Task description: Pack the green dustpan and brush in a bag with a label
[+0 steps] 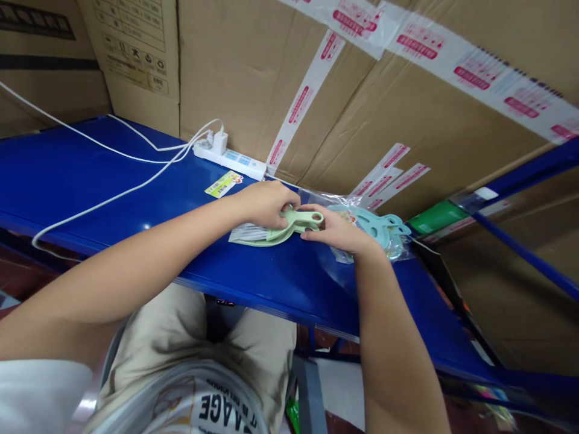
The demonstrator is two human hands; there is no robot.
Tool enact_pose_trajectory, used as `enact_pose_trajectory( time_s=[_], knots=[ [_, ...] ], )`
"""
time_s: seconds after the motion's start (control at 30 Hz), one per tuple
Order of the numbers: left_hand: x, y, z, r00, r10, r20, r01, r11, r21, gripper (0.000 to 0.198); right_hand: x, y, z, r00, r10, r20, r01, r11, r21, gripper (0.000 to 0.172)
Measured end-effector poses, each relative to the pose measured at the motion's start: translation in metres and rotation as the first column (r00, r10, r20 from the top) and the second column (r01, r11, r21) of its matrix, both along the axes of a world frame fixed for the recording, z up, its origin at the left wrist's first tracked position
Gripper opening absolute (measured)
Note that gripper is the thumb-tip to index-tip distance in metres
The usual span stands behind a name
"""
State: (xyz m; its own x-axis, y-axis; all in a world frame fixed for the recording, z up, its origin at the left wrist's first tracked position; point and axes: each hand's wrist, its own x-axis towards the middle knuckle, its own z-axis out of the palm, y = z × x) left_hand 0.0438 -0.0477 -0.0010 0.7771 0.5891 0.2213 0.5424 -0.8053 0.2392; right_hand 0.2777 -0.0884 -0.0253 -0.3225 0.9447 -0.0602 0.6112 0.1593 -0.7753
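Note:
A small light green dustpan (263, 243) lies on the blue tabletop with a matching hand brush nested on it, pale bristles (248, 232) pointing left. My left hand (270, 204) closes over the middle of the set, thumb and fingers pinching where the brush head meets its handle. From the right, my right hand (337, 231) holds the handle ends (315, 218) between thumb and fingers. Just behind that hand lies a light blue set (368, 222) of similar shape in a clear plastic bag, partly hidden by my wrist.
A white power strip (230, 161) with a plugged-in charger and white cables (136, 158) sits at the back left. Near it lies a yellow-green label card (224, 184). Large taped cardboard boxes (235, 72) wall off the rear of the blue table (253, 283). A blue metal bar (525, 253) runs at right.

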Motion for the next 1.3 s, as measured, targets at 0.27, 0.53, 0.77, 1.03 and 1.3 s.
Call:
enact_pose_trajectory(
  time_s=[0.27, 0.53, 0.77, 1.03, 1.3],
  knots=[
    [0.007, 0.003, -0.015, 0.996, -0.024, -0.083, 0.018, 0.997, -0.075, 0.032, -0.004, -0.004, 0.008, 0.997, -0.073, 0.014, 0.075, 0.987, -0.141, 0.048],
    [0.007, 0.003, -0.019, 0.997, -0.065, -0.042, 0.061, 0.994, -0.093, 0.034, -0.020, -0.007, 0.015, 0.971, -0.228, 0.065, 0.237, 0.940, -0.246, 0.008],
    [0.010, 0.005, -0.026, 0.996, -0.084, 0.042, 0.088, 0.992, -0.087, 0.028, -0.023, -0.007, 0.013, 0.967, -0.255, -0.014, 0.246, 0.944, -0.221, 0.006],
    [0.013, 0.004, -0.030, 0.992, -0.123, 0.041, 0.126, 0.989, -0.082, 0.023, -0.016, -0.004, 0.007, 0.986, -0.163, -0.017, 0.158, 0.972, -0.172, 0.020],
    [0.014, 0.008, -0.038, 0.988, -0.148, 0.054, 0.152, 0.985, -0.077, 0.028, -0.014, -0.004, 0.002, 0.978, -0.199, -0.058, 0.181, 0.955, -0.237, 0.034]
  ],
)
